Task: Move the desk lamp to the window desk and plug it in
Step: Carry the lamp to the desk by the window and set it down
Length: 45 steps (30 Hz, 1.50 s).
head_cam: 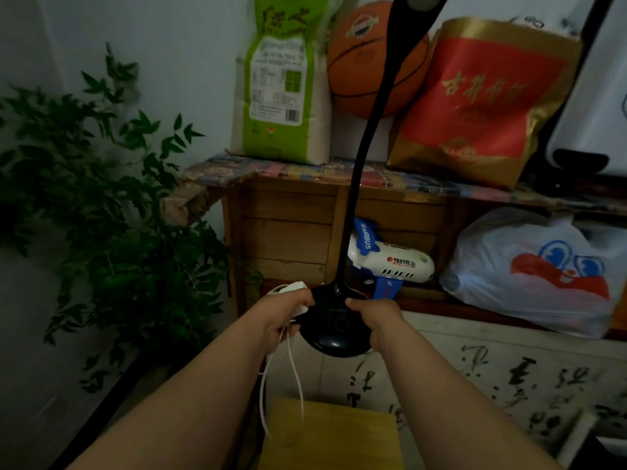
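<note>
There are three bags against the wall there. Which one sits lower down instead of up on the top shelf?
The white plastic bag with the red and blue print, at the right. The green-and-white sack and the red-and-gold bag both stand on the shelf above it.

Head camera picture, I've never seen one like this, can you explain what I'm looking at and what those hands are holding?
This is a single view from a camera worn on a person's head, looking forward and down, so the two bare arms are the wearer's own. Both hands grip the round base of a black desk lamp, whose neck rises out of frame. The left hand also holds a white plug with its cord dangling. The right hand holds the base's other side. Behind: a rice sack, basketball, red gift bag, toy airplane and leafy plant.
</note>
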Tool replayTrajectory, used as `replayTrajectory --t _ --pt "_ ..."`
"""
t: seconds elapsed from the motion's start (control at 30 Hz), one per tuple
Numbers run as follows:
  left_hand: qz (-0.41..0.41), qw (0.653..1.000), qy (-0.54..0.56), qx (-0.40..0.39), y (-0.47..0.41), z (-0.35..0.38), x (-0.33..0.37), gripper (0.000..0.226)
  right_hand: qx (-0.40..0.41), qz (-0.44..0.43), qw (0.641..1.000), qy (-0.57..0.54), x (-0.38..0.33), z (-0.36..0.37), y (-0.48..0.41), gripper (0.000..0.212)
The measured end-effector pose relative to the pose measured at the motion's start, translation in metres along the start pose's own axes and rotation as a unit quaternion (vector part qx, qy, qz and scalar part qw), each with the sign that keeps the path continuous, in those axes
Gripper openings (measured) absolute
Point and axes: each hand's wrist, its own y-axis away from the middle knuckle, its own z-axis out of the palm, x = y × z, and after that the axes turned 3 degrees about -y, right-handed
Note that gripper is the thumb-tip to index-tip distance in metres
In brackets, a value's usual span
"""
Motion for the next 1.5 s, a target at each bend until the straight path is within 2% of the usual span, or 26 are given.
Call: replayTrajectory --t 0.2,0.33,0.5,0.7,0.97,1.2,1.37,1.5 --pt "0.002 1.000 -0.011 0.009 0.030 -0.004 0.015 0.048 -0.009 -0.004 1.000 0.013 -0.016 -0.006 0.028 0.065" --pt "0.017 1.000 -0.010 0.014 0.047 -0.004 0.020 0.038 -0.023 -0.005 1.000 0.009 -0.022 -0.010 0.041 0.065" --pt "0.011 1.000 -0.011 0.027 0.068 -0.008 0.024 0.056 -0.047 0.004 0.999 -0.002 -0.026 -0.011 0.053 0.063" --pt "0.020 0.999 0.004 0.047 0.080 -0.019 0.029 0.063 -0.082 0.007 0.996 -0.017 -0.028 -0.004 0.067 0.063" --pt "0.053 0.996 0.005 0.065 0.103 -0.030 0.036 0.050 -0.107 0.003 0.994 -0.015 -0.037 -0.002 0.085 0.054" --pt "0.071 0.995 0.017 0.068 0.119 -0.037 0.036 0.054 -0.111 -0.020 0.994 0.000 -0.043 0.002 0.101 0.058" --pt "0.074 0.994 0.037 0.072 0.138 -0.051 0.029 0.039 -0.117 -0.043 0.992 0.020 -0.044 0.009 0.117 0.057" --pt "0.075 0.993 0.055 0.073 0.152 -0.071 0.020 0.039 -0.124 -0.059 0.990 0.031 -0.038 0.024 0.132 0.073"
